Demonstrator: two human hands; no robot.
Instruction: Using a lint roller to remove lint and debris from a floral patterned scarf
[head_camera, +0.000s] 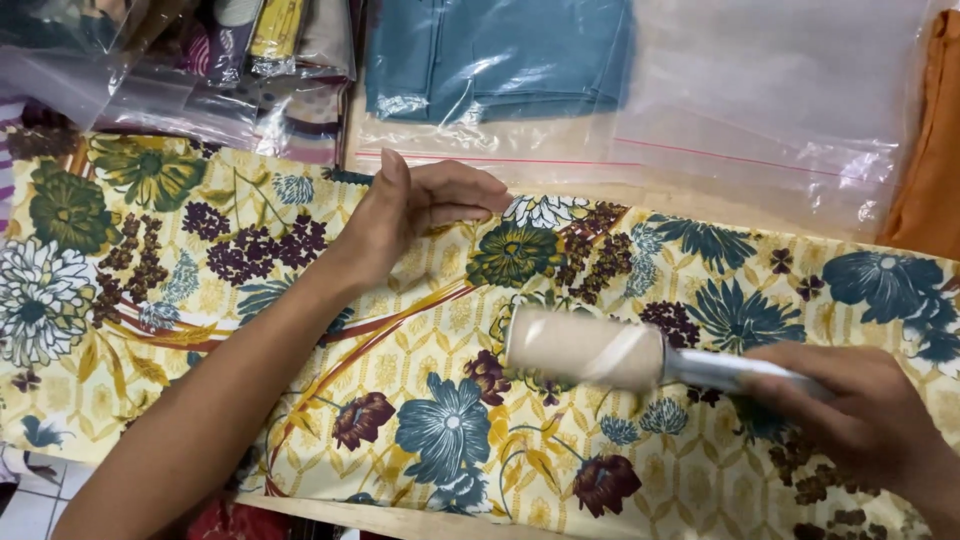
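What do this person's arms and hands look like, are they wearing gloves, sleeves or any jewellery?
Both hands are bare, with no gloves. The left hand and its long forearm show no sleeve, watch or bracelet as far as the picture reaches. The right hand is bare too, and no ring is visible; only its wrist is in view, so a sleeve further up cannot be ruled out.

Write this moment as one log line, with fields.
left hand: pressing floral fabric | right hand: holding lint roller on fabric
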